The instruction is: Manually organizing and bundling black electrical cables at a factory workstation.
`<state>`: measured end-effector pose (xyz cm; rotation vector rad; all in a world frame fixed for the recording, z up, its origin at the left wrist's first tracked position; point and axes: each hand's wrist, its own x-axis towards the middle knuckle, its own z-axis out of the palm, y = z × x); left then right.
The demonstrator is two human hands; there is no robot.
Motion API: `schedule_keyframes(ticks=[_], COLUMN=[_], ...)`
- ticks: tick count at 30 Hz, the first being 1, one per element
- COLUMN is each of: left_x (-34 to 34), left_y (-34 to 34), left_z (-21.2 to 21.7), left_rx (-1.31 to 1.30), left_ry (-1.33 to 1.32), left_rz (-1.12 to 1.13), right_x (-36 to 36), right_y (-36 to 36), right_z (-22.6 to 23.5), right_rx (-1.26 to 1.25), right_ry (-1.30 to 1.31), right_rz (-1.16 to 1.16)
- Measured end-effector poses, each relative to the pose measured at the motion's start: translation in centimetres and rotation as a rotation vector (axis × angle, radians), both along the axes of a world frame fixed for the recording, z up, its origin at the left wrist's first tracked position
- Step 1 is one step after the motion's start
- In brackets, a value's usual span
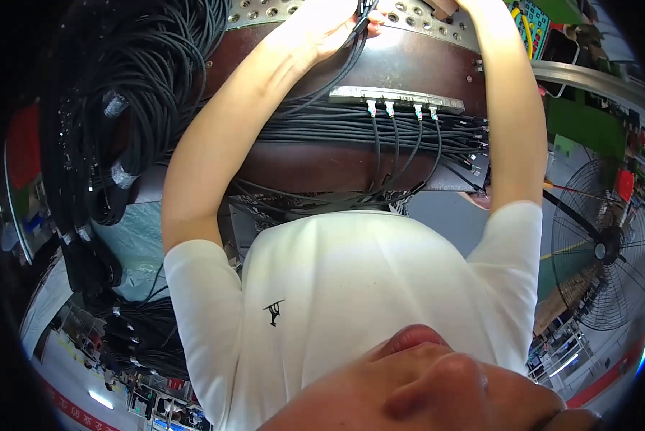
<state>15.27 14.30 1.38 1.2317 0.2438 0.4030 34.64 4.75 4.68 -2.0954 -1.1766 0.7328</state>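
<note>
At the top middle, my left hand (335, 34) is closed round a few black cables (356, 43) that run down toward the bundle on the table. The upper part of that hand is washed out by bright light. My right hand (472, 3) is cut off at the top edge, so its fingers are hidden. Close beside it is a brown block (443, 7). Below my hands lies a metal strip (401, 98) with several clear plugs (419, 112) on black cables seated along its near side. Many black cables (322, 129) stretch across the brown table (294, 164) beneath it.
Thick coils of black cable (157, 72) hang at the left. A perforated metal plate (416, 18) lines the far side of the table. To the right are a curved metal rail (581, 75) and a large black fan (606, 248). Green sheeting (132, 244) is at lower left.
</note>
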Motion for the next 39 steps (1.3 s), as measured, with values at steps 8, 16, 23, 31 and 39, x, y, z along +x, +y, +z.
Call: schedule_keyframes(ticks=[8, 16, 23, 31, 39], left_x=[-2.9, -11.9, -22.0, -17.3, -7.5], left_y=[0.3, -1.9, 11.7, -0.7, -0.5], left_z=[0.4, 3.5, 8.9, 5.4, -3.7], left_rx=[-0.242, -0.827, 0.246, 0.488, -0.685], left_ry=[-0.321, 0.189, 0.499, 0.738, -0.408], left_rz=[-0.307, -0.303, 0.739, -0.047, -0.711], right_x=[-3.9, -7.1, -10.1, -13.7, -10.0], right_y=[1.6, -1.1, -5.6, -12.3, 1.0], right_z=[0.1, -4.5, -1.8, -4.1, -0.2], right_rx=[-0.112, 0.599, 0.376, 0.307, 0.514], right_ry=[-0.622, -0.465, -0.681, -0.434, -0.545], right_rz=[-0.023, 0.039, 0.249, 0.197, 0.116])
